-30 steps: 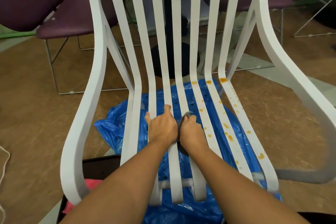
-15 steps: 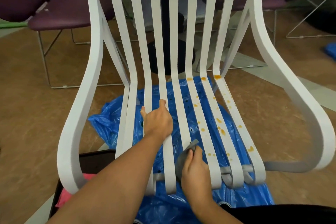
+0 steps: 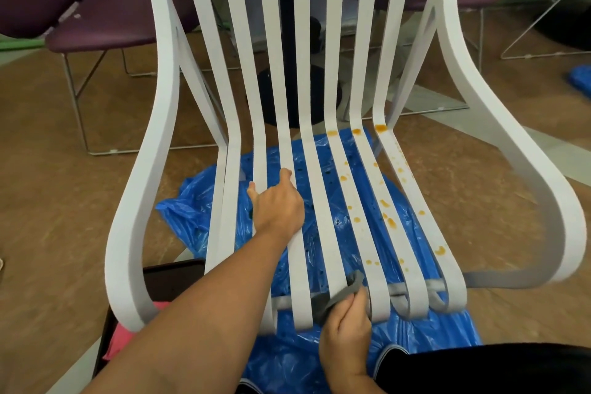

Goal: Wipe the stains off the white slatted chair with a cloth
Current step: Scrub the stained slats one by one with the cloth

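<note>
The white slatted chair fills the head view, its seat slats running toward me. Orange stains speckle the three right-hand slats from the seat's back bend down to the front. My left hand lies flat on the left-middle slats, fingers wrapped over a slat edge. My right hand grips a grey cloth at the front curl of a middle slat, pressing it against the slat's end. Part of the cloth is hidden under my fingers.
A blue plastic sheet is spread on the brown floor under the chair. Purple chairs with wire legs stand behind at left and right. A dark box with a pink cloth sits at lower left. A black round table base is behind the slats.
My right hand has dragged the grey cloth down the middle slat from beside my left hand to the front edge of the seat. My left hand stays on the slats.
</note>
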`<state>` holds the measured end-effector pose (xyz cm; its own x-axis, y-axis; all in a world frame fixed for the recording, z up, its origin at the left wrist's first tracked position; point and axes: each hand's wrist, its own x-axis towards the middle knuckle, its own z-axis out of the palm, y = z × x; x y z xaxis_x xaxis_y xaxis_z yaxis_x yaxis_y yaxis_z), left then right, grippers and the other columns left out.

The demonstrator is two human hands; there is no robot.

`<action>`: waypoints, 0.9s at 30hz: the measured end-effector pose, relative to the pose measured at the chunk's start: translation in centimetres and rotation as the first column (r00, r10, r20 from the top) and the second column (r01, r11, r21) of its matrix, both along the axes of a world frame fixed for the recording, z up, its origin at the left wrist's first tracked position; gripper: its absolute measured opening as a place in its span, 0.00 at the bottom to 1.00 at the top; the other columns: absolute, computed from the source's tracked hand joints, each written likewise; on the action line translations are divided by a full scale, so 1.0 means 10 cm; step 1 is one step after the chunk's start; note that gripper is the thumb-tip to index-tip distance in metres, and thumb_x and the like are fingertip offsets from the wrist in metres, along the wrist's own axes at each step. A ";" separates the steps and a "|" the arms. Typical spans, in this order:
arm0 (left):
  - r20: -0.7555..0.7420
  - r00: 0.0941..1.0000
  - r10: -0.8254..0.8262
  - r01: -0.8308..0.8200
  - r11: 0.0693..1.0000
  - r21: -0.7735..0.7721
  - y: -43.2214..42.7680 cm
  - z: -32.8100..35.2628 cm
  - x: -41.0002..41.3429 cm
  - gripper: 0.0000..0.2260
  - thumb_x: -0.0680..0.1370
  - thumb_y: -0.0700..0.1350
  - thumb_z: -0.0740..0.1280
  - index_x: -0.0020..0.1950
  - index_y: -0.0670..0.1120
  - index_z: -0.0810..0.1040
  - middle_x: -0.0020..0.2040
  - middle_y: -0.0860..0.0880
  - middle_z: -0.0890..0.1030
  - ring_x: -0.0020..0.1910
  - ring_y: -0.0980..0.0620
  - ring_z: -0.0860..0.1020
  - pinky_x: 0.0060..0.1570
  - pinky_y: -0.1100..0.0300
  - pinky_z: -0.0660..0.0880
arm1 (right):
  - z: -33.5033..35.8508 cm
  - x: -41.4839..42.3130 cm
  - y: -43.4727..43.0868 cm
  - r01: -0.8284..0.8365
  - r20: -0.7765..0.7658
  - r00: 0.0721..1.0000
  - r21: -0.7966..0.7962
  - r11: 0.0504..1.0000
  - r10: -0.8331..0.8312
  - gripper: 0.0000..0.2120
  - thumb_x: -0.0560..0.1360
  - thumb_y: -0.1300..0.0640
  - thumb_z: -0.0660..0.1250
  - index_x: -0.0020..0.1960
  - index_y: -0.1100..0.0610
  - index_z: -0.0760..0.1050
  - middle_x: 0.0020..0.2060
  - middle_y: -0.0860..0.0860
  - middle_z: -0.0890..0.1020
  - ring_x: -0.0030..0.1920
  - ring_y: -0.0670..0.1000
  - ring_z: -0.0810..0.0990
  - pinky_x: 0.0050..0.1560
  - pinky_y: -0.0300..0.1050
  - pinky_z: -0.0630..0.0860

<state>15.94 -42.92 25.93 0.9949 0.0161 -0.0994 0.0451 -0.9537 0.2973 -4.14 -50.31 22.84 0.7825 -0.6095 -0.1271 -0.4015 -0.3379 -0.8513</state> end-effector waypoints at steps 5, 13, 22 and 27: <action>0.006 1.000 0.014 -0.014 1.000 0.001 -0.01 0.02 -0.02 0.21 0.80 0.39 0.59 0.72 0.50 0.64 0.29 0.54 0.77 0.34 0.51 0.78 0.77 0.41 0.49 | 0.28 0.44 -0.07 -0.167 -0.300 0.947 -0.145 0.975 0.118 0.20 0.83 0.46 0.42 0.67 0.52 0.66 0.34 0.46 0.74 0.37 0.53 0.74 0.37 0.48 0.70; 0.010 0.999 0.044 -0.044 0.999 -0.020 -0.05 0.03 -0.02 0.18 0.82 0.41 0.55 0.72 0.50 0.65 0.28 0.53 0.77 0.35 0.51 0.79 0.78 0.42 0.47 | 0.46 1.35 -0.17 -0.327 -0.419 0.858 -0.003 0.945 0.296 0.18 0.84 0.52 0.44 0.70 0.56 0.62 0.54 0.58 0.79 0.53 0.58 0.78 0.51 0.54 0.74; -0.039 0.999 0.018 -0.017 0.999 0.033 -0.04 0.01 0.05 0.25 0.77 0.40 0.64 0.72 0.49 0.61 0.29 0.53 0.77 0.33 0.52 0.75 0.77 0.41 0.46 | 0.29 2.58 -0.13 -0.411 -0.457 0.834 -0.140 0.901 0.309 0.17 0.82 0.58 0.57 0.68 0.61 0.62 0.60 0.61 0.78 0.58 0.61 0.78 0.44 0.50 0.69; -0.017 1.000 0.005 -0.004 1.000 0.023 -0.02 0.03 0.03 0.24 0.78 0.40 0.60 0.73 0.50 0.61 0.30 0.54 0.76 0.35 0.52 0.76 0.77 0.41 0.46 | 0.28 3.13 -0.13 -0.427 -0.464 0.825 -0.138 0.894 0.322 0.19 0.80 0.61 0.61 0.69 0.63 0.62 0.63 0.60 0.76 0.62 0.60 0.76 0.49 0.51 0.71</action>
